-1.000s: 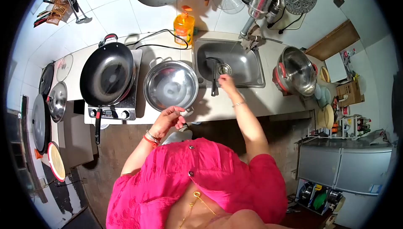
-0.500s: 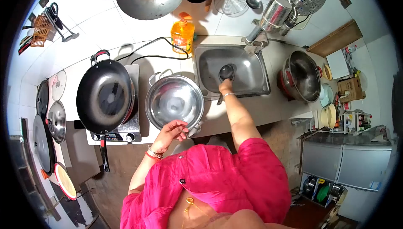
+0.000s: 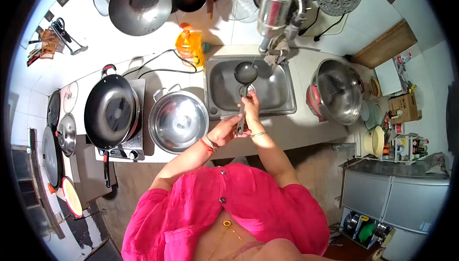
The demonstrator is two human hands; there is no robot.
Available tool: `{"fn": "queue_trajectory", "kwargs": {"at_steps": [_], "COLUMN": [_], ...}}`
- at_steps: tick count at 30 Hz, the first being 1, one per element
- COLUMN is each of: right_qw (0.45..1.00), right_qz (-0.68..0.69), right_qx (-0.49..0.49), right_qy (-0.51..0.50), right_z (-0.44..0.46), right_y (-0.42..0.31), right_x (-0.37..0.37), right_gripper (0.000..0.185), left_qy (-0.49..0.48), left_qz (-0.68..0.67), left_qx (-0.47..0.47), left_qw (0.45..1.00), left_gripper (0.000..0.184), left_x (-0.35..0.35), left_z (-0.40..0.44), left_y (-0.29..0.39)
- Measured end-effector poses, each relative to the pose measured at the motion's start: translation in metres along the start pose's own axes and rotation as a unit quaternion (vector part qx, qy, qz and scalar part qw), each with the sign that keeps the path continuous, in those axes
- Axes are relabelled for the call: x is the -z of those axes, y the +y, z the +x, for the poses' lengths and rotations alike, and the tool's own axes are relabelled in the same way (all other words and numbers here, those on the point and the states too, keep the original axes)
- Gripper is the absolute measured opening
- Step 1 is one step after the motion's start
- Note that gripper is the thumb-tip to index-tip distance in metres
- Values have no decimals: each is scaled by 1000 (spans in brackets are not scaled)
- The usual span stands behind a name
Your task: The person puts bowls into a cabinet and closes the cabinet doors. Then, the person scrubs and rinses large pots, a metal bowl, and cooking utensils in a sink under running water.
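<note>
A dark ladle (image 3: 246, 72) is over the metal sink (image 3: 220, 86), its bowl toward the back and its handle pointing at my body. My right hand (image 3: 252, 107) is closed round the middle of the handle. Lower down, by the sink's front edge, my left hand (image 3: 229, 129) has its fingers closed on the handle's flat end. To the left of the sink stands a shiny two-handled metal pot (image 3: 179, 122), apart from both hands, with nothing visible inside.
A black frying pan (image 3: 111, 110) sits on the induction cooker (image 3: 136, 136) at left. An orange bottle (image 3: 190, 49) stands behind the pot beside a black cable. Right of the sink is a large metal pot (image 3: 337, 89). A wok (image 3: 141, 10) hangs above.
My left hand has left the pot's rim and taken hold of the ladle's handle end. The ladle has come up from the sink bottom, and my right hand has shifted on its handle.
</note>
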State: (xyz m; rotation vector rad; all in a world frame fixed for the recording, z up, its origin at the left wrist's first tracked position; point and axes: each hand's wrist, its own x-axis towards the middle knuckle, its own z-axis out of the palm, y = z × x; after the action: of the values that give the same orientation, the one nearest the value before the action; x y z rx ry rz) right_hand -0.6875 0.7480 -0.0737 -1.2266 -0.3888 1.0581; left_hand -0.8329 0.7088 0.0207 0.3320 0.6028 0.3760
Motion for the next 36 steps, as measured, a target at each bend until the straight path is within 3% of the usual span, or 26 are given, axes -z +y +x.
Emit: {"fn": "queue_trajectory", "kwargs": {"at_steps": [2, 3, 6, 7, 8, 9, 11, 13, 14, 16, 18, 21, 24, 26, 28, 32, 33, 36], "right_qw": [999, 996, 945, 887, 855, 792, 816, 732, 723, 750, 720, 779, 755, 825, 831, 881, 871, 893], "right_qz": [-9, -55, -260, -375, -437, -440, -310, -305, -265, -216, -235, -240, -226, -193, -139, 35, 55, 70], "right_qx": [9, -14, 60, 144, 217, 406, 478, 606, 632, 611, 637, 553, 605, 510, 514, 376, 384, 365], "right_qy": [-46, -74, -189, -226, -178, -119, -92, -63, -87, -129, -140, -174, -114, -145, -160, -286, -301, -254], "right_z": [0, -6, 13, 27, 9, 17, 5, 4, 8, 22, 61, 68, 66, 60, 75, 70, 75, 84], "right_y": [-17, -35, -68, -83, -140, -171, -264, -334, -356, -380, -380, -369, -363, -368, -369, -377, -377, -373], "right_x": [6, 9, 41, 51, 41, 40, 18, -6, -22, -52, -77, -91, -94, -94, -94, -89, -89, -90], "right_gripper": [52, 53, 43, 33, 25, 21, 21, 27, 30, 35, 47, 50, 51, 43, 36, 28, 27, 29], "left_qy": [59, 43, 24, 39, 56, 73, 133, 144, 163, 173, 176, 194, 188, 186, 188, 174, 170, 159], "left_qz": [24, 29, 19, 51, 83, 113, 177, 196, 208, 231, 234, 224, 223, 219, 220, 178, 174, 161], "left_qx": [-48, -54, -77, -81, -86, -90, -110, -133, -138, -156, -172, -184, -200, -210, -198, -192, -188, -179], "left_qw": [997, 997, 997, 995, 991, 987, 969, 961, 955, 945, 941, 937, 935, 935, 937, 949, 952, 957], "left_gripper": [22, 20, 12, 11, 10, 10, 10, 8, 7, 9, 11, 9, 9, 9, 12, 9, 9, 9], "left_x": [-11, -18, -46, -48, -46, -45, -53, -56, -62, -59, -62, -82, -84, -87, -85, -89, -89, -89], "left_z": [21, 26, 34, 33, 31, 30, 21, 20, 20, 27, 30, 22, 19, 17, 19, 20, 20, 22], "left_y": [-6, -5, -3, -3, -3, -2, -6, -12, -13, -19, -21, -16, -14, -12, -13, -12, -11, -9]}}
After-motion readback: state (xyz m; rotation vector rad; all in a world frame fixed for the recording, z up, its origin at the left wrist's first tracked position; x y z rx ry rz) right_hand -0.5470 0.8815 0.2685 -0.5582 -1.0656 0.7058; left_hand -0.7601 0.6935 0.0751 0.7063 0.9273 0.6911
